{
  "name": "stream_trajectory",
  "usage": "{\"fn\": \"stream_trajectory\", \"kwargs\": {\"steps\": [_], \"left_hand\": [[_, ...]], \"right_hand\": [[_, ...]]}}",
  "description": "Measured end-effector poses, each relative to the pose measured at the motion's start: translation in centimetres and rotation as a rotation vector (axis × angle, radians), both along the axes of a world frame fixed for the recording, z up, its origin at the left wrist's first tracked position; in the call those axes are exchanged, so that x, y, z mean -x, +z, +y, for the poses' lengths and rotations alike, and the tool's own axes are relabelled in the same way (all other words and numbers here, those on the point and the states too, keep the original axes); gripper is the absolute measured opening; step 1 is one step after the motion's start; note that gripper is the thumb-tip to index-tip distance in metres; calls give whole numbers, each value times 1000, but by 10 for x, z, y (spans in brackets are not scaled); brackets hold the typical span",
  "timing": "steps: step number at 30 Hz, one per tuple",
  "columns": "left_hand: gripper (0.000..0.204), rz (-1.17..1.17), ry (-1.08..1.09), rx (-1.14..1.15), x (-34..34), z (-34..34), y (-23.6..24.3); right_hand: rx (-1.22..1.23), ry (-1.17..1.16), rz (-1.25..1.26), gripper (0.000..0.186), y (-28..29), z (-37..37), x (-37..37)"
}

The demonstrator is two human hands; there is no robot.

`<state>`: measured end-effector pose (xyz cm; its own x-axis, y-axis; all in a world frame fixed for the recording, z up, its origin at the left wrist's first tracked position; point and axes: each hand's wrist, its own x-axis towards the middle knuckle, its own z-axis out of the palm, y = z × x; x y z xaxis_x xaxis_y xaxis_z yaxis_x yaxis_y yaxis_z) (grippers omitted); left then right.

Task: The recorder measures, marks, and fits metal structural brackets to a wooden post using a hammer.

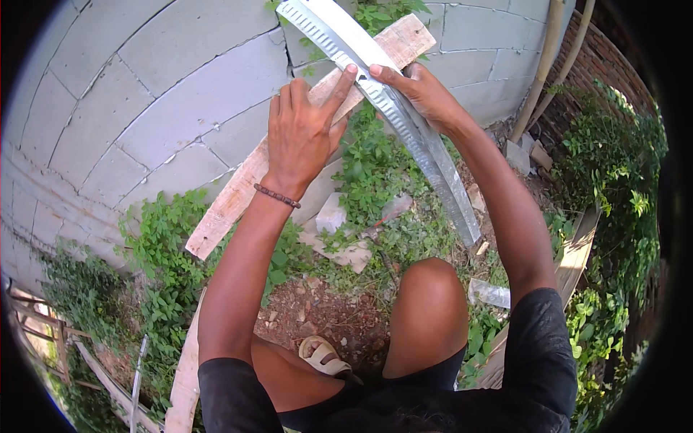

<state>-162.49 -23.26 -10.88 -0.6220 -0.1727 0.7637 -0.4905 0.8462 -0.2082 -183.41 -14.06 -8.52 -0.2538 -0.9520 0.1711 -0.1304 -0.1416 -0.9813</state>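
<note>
My right hand (422,94) grips a long silver metal channel (426,144) with a ribbed edge, its thumb lying on top and its other fingers mostly hidden behind. Under the channel a rough wooden board (242,184) crosses it at an angle. My left hand (307,123), with a brown beaded bracelet (277,195) at its wrist, is over the board. Its index finger stretches out to the channel beside a small dark hole or mark (362,76). The other left fingers are bent and apart, with nothing visibly held in them.
A grey block wall (195,79) rises ahead and to the left. Green plants (173,245) and rubble (333,214) lie along its foot. Wooden poles (541,68) lean at the right near a brick wall (613,58). A plank (184,368) lies at lower left.
</note>
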Motion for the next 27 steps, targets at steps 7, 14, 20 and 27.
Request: {"fn": "stream_trajectory", "kwargs": {"steps": [7, 14, 20, 27], "left_hand": [[105, 152, -188, -447, 103, 63, -66], [88, 572, -300, -1186, 124, 83, -155], [63, 633, -382, -1436, 104, 104, -207], [57, 694, -456, -1434, 81, 106, -197]], "right_hand": [[87, -94, 267, 82, -40, 56, 98], [-98, 99, 590, 87, -60, 72, 112], [-305, 267, 810, 91, -83, 66, 74], [-334, 341, 800, 95, -82, 63, 55]]}}
